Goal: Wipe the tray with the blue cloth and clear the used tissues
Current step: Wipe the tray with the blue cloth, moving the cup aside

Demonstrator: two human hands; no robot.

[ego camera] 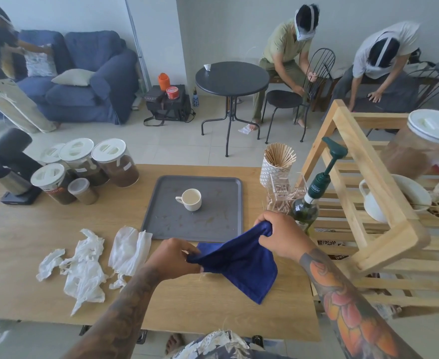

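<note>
A grey tray (221, 218) lies on the wooden table (32, 229), smeared with brown marks. A white cup (191, 199) stands on it. The blue cloth (241, 263) hangs above the table's front, just before the tray. My left hand (174, 257) pinches its left edge, and my right hand (280, 234) grips its upper right corner near the tray's front right corner. Several crumpled white tissues (83, 265) lie on the table left of my left hand.
Lidded jars (114, 161) and a dark grinder (8, 164) stand at the table's left rear. A holder of wooden sticks (278, 161), a pump bottle (309, 200) and a wooden rack (355, 182) with crockery crowd the right side. People, a round table and chairs are behind.
</note>
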